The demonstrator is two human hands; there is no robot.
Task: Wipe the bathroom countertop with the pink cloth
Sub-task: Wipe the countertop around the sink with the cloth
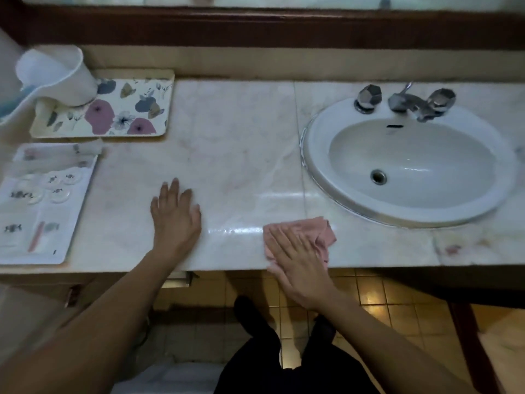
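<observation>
**Head cam: wipe in progress, front edge by sink**

Head view, near to far. I see 2 hands on the countertop (pixel 241 143). Right hand (pixel 298 251) lies flat on the pink cloth (pixel 321 231), fingers extended and close together, palm pressing down, not pinching. Cloth sits at the front edge, just left of the sink (pixel 318 155), crumpled at its far right corner, partly under the hand. Left hand (pixel 176 214) apart from the cloth, flat on bare marble, fingers slightly spread, prob. bracing.

Handling, my call: cloth is soft, light, limp; bunches easily, so keep a flat palm on its middle rather than gripping a corner. Wet sheen beside it suggests slick marble, cloth should glide.

Count: 1 cloth, 1 sink, 1 faucet (pixel 406 102) w/ 2 knobs. Left side: 1 white tray (pixel 74 211) w/ small toiletries, too blurred to count; further back 1 floral tray (pixel 119 109) carrying 1 white cup (pixel 56 75).
</observation>
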